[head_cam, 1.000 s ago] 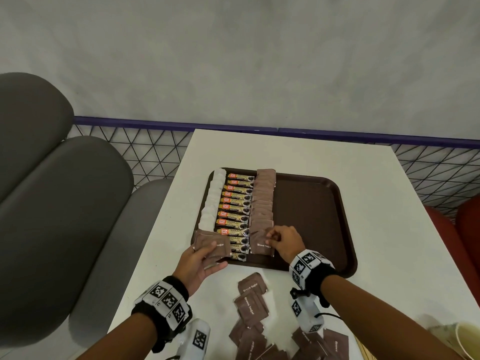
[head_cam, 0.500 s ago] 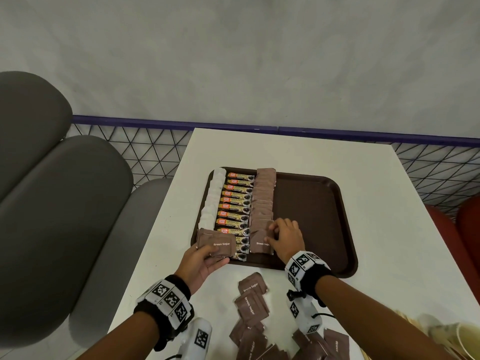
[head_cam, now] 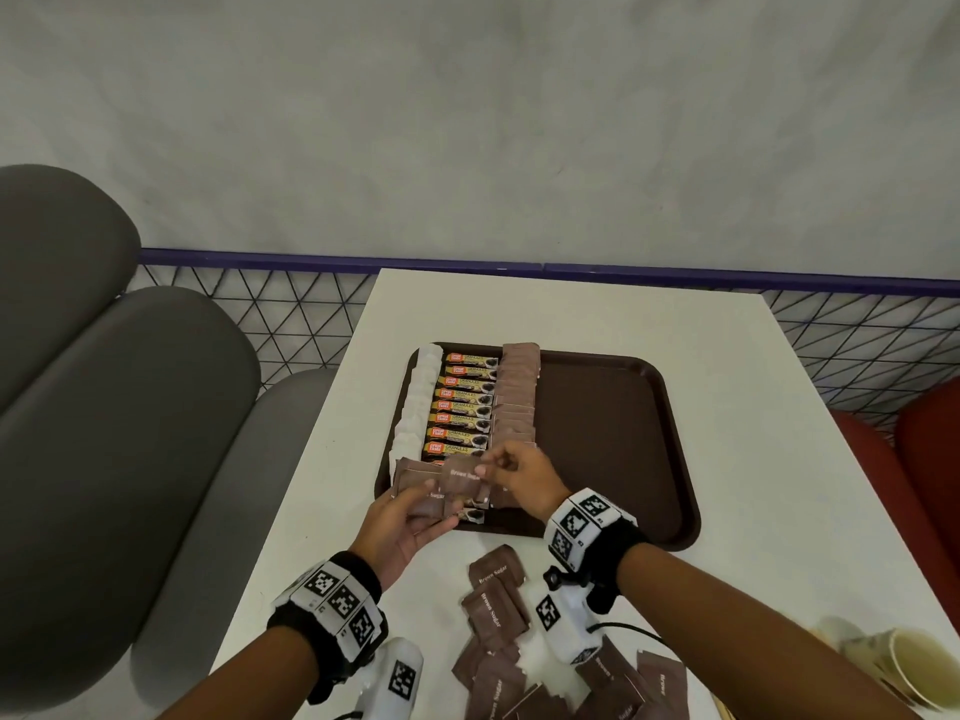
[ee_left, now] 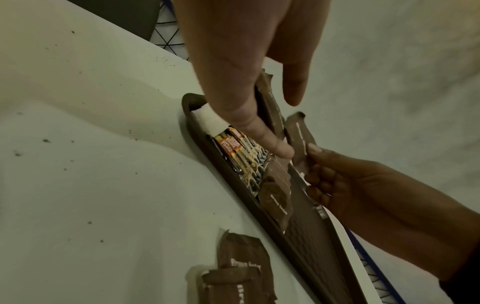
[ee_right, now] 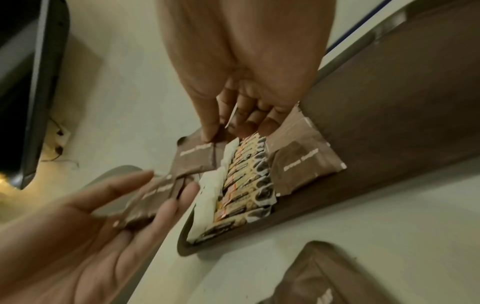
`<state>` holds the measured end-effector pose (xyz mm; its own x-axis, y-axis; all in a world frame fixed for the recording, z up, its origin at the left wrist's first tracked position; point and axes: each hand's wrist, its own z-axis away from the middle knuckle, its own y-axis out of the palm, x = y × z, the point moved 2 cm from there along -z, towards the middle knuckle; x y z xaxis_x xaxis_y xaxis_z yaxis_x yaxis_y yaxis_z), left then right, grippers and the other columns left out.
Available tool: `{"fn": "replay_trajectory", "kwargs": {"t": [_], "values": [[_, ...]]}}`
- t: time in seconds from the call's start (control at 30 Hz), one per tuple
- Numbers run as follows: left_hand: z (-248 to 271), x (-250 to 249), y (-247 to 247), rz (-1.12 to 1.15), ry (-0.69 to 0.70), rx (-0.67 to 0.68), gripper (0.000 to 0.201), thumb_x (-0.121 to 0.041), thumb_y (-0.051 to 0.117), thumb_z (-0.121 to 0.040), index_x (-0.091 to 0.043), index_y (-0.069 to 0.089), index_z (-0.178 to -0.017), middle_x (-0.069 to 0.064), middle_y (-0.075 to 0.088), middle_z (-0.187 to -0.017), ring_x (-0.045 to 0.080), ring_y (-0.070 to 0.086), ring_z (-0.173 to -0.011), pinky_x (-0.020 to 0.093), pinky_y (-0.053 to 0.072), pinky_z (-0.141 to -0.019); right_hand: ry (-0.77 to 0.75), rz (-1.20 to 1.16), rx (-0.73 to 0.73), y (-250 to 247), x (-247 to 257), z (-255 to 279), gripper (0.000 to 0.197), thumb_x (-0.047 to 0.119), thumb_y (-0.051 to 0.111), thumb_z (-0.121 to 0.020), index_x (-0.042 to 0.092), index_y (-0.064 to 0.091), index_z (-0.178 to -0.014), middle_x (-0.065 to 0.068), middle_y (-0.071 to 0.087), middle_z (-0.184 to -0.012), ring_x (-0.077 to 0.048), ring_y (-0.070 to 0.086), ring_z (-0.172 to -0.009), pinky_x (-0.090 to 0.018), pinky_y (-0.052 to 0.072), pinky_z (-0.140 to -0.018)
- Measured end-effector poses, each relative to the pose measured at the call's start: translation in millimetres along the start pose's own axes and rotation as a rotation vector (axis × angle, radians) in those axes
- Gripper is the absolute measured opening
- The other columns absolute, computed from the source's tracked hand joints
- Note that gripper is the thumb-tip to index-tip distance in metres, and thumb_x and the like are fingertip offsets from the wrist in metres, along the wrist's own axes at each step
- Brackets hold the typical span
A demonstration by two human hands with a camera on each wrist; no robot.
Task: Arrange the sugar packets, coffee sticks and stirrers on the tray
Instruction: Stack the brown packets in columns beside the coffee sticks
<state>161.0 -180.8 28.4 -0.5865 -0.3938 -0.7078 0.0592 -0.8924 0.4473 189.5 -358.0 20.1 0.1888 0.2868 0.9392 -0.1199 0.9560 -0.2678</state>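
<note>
A brown tray (head_cam: pixel 597 433) holds three columns along its left side: white sugar packets (head_cam: pixel 415 407), coffee sticks (head_cam: pixel 465 407) and brown sugar packets (head_cam: pixel 514 402). Over the tray's near left corner my left hand (head_cam: pixel 439 504) holds a small stack of brown sugar packets (head_cam: pixel 418 485) between thumb and fingers. My right hand (head_cam: pixel 485 470) pinches the top brown sugar packet (head_cam: pixel 460 472) of that stack. The right wrist view shows this pinched packet (ee_right: pixel 197 156) and the stack (ee_right: pixel 150 201) lying on my left fingers. No stirrers are visible on the tray.
Several loose brown sugar packets (head_cam: pixel 496 600) lie on the white table (head_cam: pixel 571 314) in front of the tray. A paper cup (head_cam: pixel 904 662) lies at the near right. Grey seats (head_cam: pixel 130 407) stand to the left; a mesh rail (head_cam: pixel 311 314) runs behind.
My right hand left the brown packet column on the tray and moved left to my left hand's stack, where it now pinches the top packet. My left hand shifted slightly right.
</note>
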Motion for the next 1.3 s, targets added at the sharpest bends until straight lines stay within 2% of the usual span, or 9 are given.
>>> {"fn": "replay_trajectory", "kwargs": {"t": [0.1, 0.2, 0.37, 0.47, 0.57, 0.63, 0.83, 1.17, 1.3], "values": [[2, 0, -7, 0.063, -0.035, -0.044, 0.021, -0.008, 0.046, -0.094, -0.002, 0.056, -0.111, 0.029, 0.063, -0.11, 0.039, 0.065, -0.099, 0.039, 0.059, -0.075, 0.033, -0.027, -0.115, -20, -10, 1, 0.02, 0.006, 0.067, -0.081, 0.022, 0.057, -0.074, 0.0, 0.06, -0.077, -0.017, 0.058, -0.076, -0.022, 0.047, -0.073], [4, -1, -12, 0.08, -0.044, -0.042, 0.021, -0.008, 0.045, -0.092, -0.003, 0.056, -0.11, 0.027, 0.062, -0.114, 0.039, 0.064, -0.102, 0.04, 0.058, -0.077, 0.055, 0.098, -0.105, -32, -22, 8, 0.025, 0.005, 0.066, -0.081, 0.025, 0.055, -0.07, 0.004, 0.059, -0.075, -0.009, 0.055, -0.073, -0.016, 0.045, -0.072], [3, 1, -16, 0.027, -0.046, -0.037, 0.028, -0.008, 0.041, -0.093, -0.005, 0.055, -0.117, 0.023, 0.064, -0.113, 0.031, 0.069, -0.093, 0.04, 0.057, -0.078, 0.099, 0.373, -0.072, -34, -39, 13, 0.03, 0.01, 0.067, -0.081, 0.03, 0.05, -0.066, 0.01, 0.057, -0.07, -0.011, 0.053, -0.072, -0.024, 0.043, -0.075], [1, 2, -17, -0.054, -0.045, -0.038, 0.031, -0.007, 0.041, -0.094, -0.006, 0.053, -0.121, 0.023, 0.063, -0.116, 0.031, 0.065, -0.103, 0.042, 0.056, -0.083, 0.117, 0.551, -0.09, -31, -43, 11, 0.031, 0.018, 0.064, -0.082, 0.036, 0.045, -0.066, 0.001, 0.056, -0.083, -0.018, 0.054, -0.086, -0.026, 0.043, -0.08], [-1, 3, -17, -0.079, -0.043, -0.057, 0.03, -0.004, 0.045, -0.093, -0.006, 0.053, -0.121, 0.02, 0.064, -0.112, 0.032, 0.061, -0.107, 0.043, 0.054, -0.085, 0.098, 0.683, -0.133, -29, -40, 11, 0.004, 0.022, 0.06, -0.085, 0.025, 0.058, -0.087, 0.007, 0.045, -0.081, -0.02, 0.051, -0.096, -0.03, 0.042, -0.091], [-2, 3, -17, -0.088, -0.034, -0.07, 0.029, -0.002, 0.049, -0.091, -0.008, 0.055, -0.119, 0.017, 0.065, -0.11, 0.029, 0.062, -0.101, 0.041, 0.057, -0.079, 0.071, 0.734, -0.155, -26, -39, 11, 0.012, 0.022, 0.058, -0.087, 0.016, 0.06, -0.097, 0.011, 0.04, -0.077, -0.02, 0.05, -0.099, -0.029, 0.039, -0.092], [-6, 4, -19, -0.102, -0.026, -0.074, 0.028, 0.0, 0.056, -0.088, -0.008, 0.057, -0.115, 0.015, 0.067, -0.104, 0.027, 0.065, -0.092, 0.042, 0.054, -0.081, 0.02, 0.777, -0.194, -21, -40, 7, 0.011, 0.024, 0.056, -0.088, 0.016, 0.058, -0.096, 0.0, 0.061, -0.103, -0.019, 0.047, -0.104, -0.029, 0.035, -0.089], [-8, 2, -17, -0.107, -0.003, -0.049, 0.022, -0.001, 0.047, -0.091, -0.008, 0.059, -0.108, 0.016, 0.068, -0.101, 0.027, 0.065, -0.09, 0.038, 0.058, -0.075, -0.029, 0.84, -0.203, -24, -42, 8, 0.02, 0.03, 0.055, -0.088, 0.016, 0.054, -0.102, -0.001, 0.057, -0.109, -0.019, 0.045, -0.107, -0.027, 0.035, -0.09], [-8, 0, -15, -0.111, 0.01, -0.057, 0.025, -0.001, 0.055, -0.089, -0.009, 0.059, -0.112, 0.016, 0.068, -0.107, 0.03, 0.065, -0.097, 0.042, 0.053, -0.086, -0.027, 0.776, -0.218, -27, -38, 11, 0.027, 0.03, 0.059, -0.086, 0.016, 0.05, -0.108, -0.001, 0.052, -0.112, -0.018, 0.041, -0.109, -0.027, 0.037, -0.092]]}}
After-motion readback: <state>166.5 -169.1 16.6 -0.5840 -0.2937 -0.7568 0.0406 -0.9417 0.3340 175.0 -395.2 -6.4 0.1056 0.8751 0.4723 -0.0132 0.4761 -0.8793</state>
